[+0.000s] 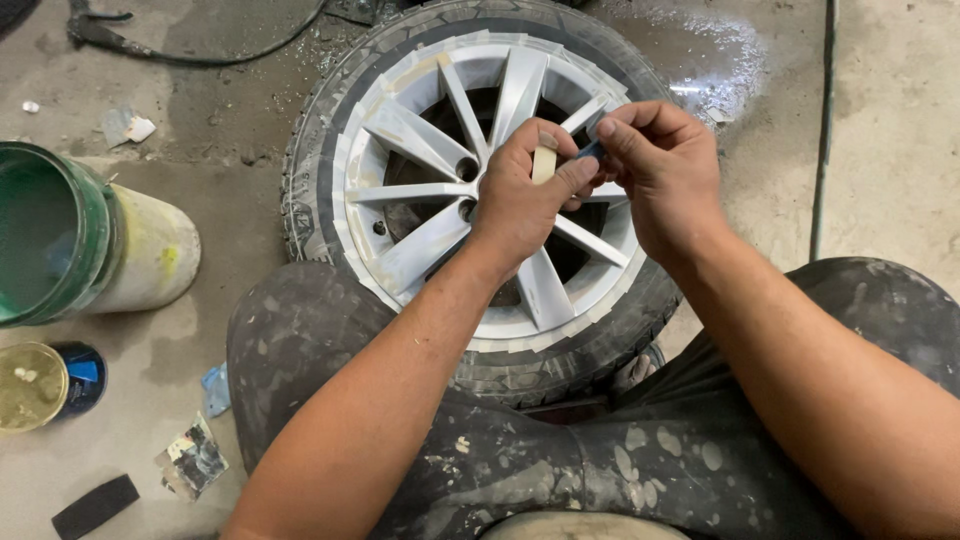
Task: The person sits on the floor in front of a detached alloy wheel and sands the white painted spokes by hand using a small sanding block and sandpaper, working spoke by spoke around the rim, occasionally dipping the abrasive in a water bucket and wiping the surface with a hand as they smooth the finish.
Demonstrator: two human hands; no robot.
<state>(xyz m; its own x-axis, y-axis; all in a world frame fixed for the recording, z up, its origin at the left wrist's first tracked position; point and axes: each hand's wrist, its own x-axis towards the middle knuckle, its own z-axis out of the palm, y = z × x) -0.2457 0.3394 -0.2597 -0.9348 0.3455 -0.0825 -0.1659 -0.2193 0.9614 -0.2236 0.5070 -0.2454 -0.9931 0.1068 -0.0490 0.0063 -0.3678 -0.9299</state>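
A car wheel lies flat on the concrete floor, its silver multi-spoke rim (420, 135) ringed with pale masking tape and set in a black tyre (310, 150). Both hands meet above the hub. My left hand (525, 195) grips a small cream-coloured spreader (543, 163) that stands up between thumb and fingers. My right hand (660, 165) pinches a small dark blue object (590, 150) against the spreader's edge. My knees in paint-spattered dark trousers (300, 340) frame the wheel.
A green bucket (70, 235) lies on its side at the left. Below it stands an open tin of yellowish paste (35, 385). A black sanding block (95, 505) and a paper scrap (195, 460) lie on the floor. A hose runs at the right.
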